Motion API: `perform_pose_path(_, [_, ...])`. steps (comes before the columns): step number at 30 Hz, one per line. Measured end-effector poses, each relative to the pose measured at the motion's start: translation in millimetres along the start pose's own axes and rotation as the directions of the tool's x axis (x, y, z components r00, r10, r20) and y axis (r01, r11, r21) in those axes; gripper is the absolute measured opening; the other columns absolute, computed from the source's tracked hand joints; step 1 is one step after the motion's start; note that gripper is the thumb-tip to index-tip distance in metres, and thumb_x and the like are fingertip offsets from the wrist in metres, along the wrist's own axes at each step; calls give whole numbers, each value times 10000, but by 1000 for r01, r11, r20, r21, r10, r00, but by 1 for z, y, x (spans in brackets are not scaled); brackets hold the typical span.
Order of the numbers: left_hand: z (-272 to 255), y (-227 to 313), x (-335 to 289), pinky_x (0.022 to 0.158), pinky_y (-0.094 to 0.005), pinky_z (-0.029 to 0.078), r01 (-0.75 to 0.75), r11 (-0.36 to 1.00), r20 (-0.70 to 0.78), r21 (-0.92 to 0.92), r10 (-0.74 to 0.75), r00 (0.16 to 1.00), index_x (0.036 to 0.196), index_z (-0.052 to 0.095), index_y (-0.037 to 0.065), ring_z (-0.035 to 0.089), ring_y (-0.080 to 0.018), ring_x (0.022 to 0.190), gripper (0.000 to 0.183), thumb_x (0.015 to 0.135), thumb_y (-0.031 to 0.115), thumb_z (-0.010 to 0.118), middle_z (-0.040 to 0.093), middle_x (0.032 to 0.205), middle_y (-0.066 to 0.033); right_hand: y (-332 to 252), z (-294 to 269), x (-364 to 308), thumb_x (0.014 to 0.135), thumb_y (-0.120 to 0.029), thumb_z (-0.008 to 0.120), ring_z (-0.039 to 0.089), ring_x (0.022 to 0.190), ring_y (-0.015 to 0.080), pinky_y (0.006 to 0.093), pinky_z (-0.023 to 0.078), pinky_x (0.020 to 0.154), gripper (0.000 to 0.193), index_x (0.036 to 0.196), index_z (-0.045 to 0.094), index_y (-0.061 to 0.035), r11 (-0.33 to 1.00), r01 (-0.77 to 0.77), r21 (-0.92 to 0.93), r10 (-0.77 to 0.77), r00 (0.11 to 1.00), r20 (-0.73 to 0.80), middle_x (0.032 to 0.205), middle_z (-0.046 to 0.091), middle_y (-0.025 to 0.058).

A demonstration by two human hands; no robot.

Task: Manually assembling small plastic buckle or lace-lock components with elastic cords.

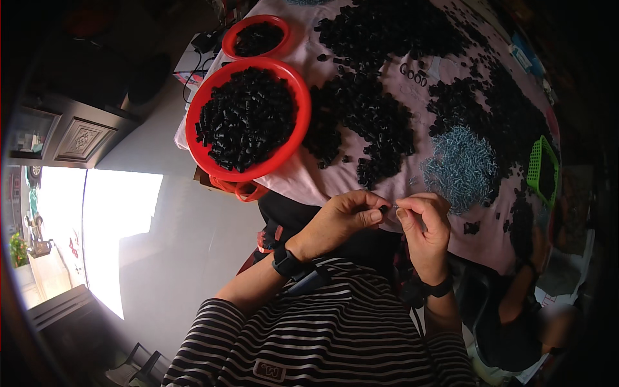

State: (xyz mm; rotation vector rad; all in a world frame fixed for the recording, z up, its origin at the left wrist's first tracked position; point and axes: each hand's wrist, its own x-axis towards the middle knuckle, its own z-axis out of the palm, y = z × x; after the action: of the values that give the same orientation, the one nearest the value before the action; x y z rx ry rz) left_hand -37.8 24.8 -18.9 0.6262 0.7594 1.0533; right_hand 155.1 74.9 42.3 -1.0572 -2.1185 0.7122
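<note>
My left hand [351, 222] pinches a small black plastic part [384, 209] between thumb and fingers, just beyond the table's near edge. Close beside it, my right hand [427, 226] is closed in a pinch. A thin silvery piece, which looks like a screw [395, 206], shows at its fingertips and points toward the black part. Beyond my right hand lies a heap of bluish-silver screws [459, 168]. Past my left hand, loose black plastic parts [380, 122] are spread over the pink cloth [412, 168].
A large red basin [304, 109] full of black parts stands at the table's left edge, with a smaller red basin [285, 31] behind it. On the right side is a green basket [535, 168]. Another person's arm [516, 293] shows at the lower right.
</note>
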Motion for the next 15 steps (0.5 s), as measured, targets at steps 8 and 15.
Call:
perform_pose_path(8, [1, -4, 0, 956, -254, 521, -29, 998, 21, 54, 28, 999, 1304, 643, -12, 634, -87, 1029, 348, 1027, 197, 668, 694, 1144, -23, -1, 3, -2, 884, 1, 750, 587, 924, 220, 345, 428, 863, 160, 1021, 719, -77, 999, 23, -33, -21, 998, 51, 963, 681, 35])
perform_pose_path(15, [0, 4, 0, 941, -272, 544, 80, 996, 13, -32, -80, 997, 1363, 592, 8, 667, -126, 1063, 359, 1034, 140, 647, 705, 1157, -60, 5, 3, -10, 899, -32, 757, 598, 916, 218, 348, 432, 862, 130, 1017, 710, -63, 997, -77, 8, 78, 996, -49, 961, 685, 39])
